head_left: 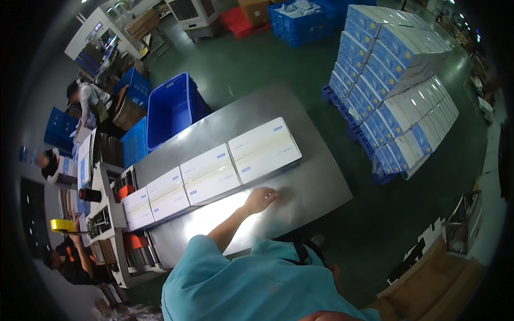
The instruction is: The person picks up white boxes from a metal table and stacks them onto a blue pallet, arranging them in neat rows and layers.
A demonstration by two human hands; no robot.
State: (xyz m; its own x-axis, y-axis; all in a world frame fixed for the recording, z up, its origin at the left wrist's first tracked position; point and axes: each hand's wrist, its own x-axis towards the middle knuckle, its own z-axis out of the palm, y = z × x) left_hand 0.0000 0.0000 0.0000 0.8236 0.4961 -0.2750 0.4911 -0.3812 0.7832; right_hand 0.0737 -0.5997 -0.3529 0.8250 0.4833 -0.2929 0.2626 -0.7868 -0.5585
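Observation:
My left hand (261, 199) hovers over or rests on the steel table (316, 174), close to the near side of a row of white cartons. Its fingers are curled together; whether anything small is inside cannot be seen. Closest to it is the rightmost carton (265, 150), the largest-looking one, sealed with clear tape. Left of that, touching end to end, come another white carton (210, 174) and smaller-looking ones toward a taping machine (110, 214). Of my right hand (334, 272), only a dark sliver shows beside my teal shirt, its fingers hidden.
Beyond the table stands a deep blue bin (174, 109). At the right, blue-and-white boxes (385, 91) are stacked on a blue pallet (350, 125). Several people work at the left, one beside the machine (80, 259). Flattened cardboard (428, 281) lies lower right.

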